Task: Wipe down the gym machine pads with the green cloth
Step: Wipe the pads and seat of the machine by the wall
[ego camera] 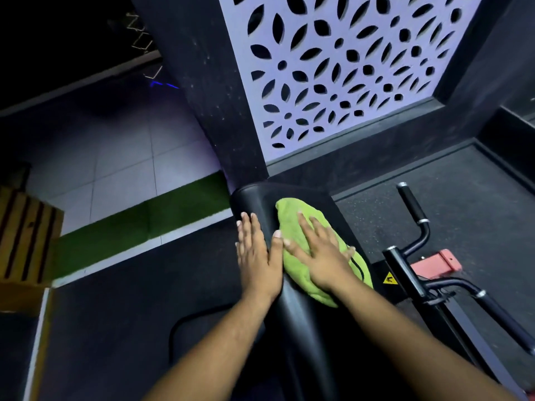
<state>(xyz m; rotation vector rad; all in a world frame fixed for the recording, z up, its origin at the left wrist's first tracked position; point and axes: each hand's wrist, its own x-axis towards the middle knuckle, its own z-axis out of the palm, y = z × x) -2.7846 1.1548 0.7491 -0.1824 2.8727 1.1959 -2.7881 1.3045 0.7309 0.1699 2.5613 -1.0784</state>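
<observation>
The right hand [321,256] covers the middle of the crumpled green terry cloth [298,224]. The cloth hides part of the black vinyl machine pad [292,314], whose lower end runs out of frame. The yellow triangular warning sticker [390,278] is too small to read.

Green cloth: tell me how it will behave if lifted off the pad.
The cloth looks soft and rumpled under the right hand, so it would probably droop. It likely weighs little. Its nap should grip the smooth pad rather than slide freely.
</observation>
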